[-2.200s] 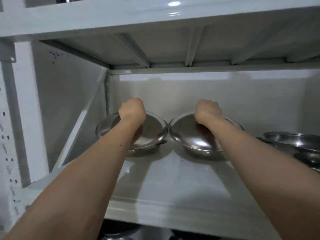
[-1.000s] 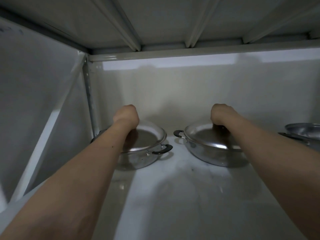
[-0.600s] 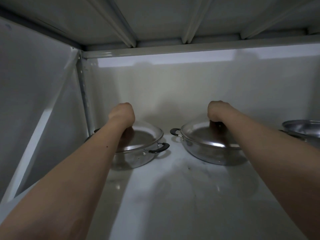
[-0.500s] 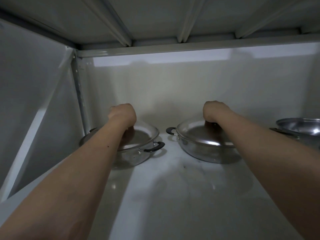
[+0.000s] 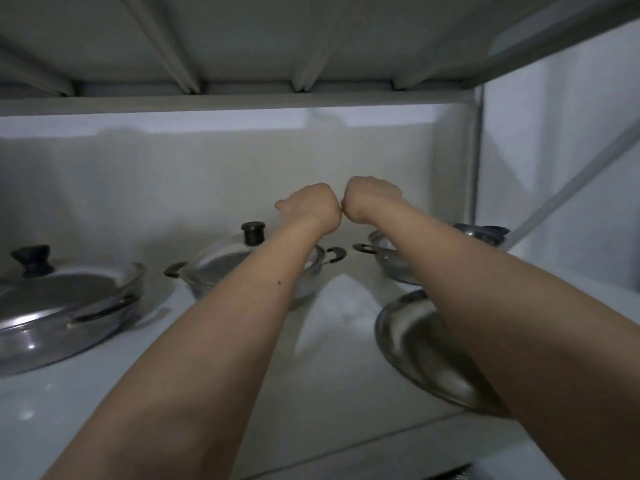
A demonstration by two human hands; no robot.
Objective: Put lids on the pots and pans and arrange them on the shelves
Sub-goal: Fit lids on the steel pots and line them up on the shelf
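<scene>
On the white shelf (image 5: 332, 327) stand two lidded pots: a wide steel one with a black knob (image 5: 62, 299) at the far left, and a glass-lidded one with a black knob (image 5: 214, 268) beside it. My left hand (image 5: 310, 207) and my right hand (image 5: 372, 199) are raised above the shelf, side by side and touching, fingers curled, with nothing visible in them. A third steel pot (image 5: 388, 265) with a black handle sits partly behind my right forearm. A shallow steel pan (image 5: 415, 344) lies at the front right, under that arm.
More steel cookware (image 5: 485, 233) sits at the back right corner by the upright post (image 5: 476, 161). The underside of the shelf above (image 5: 311, 39) is close overhead. A diagonal brace (image 5: 571, 188) crosses the right side.
Both hands have let go of the two lid knobs, lifted and come together. The view has swung right, so the two lidded pots now sit at the left.
</scene>
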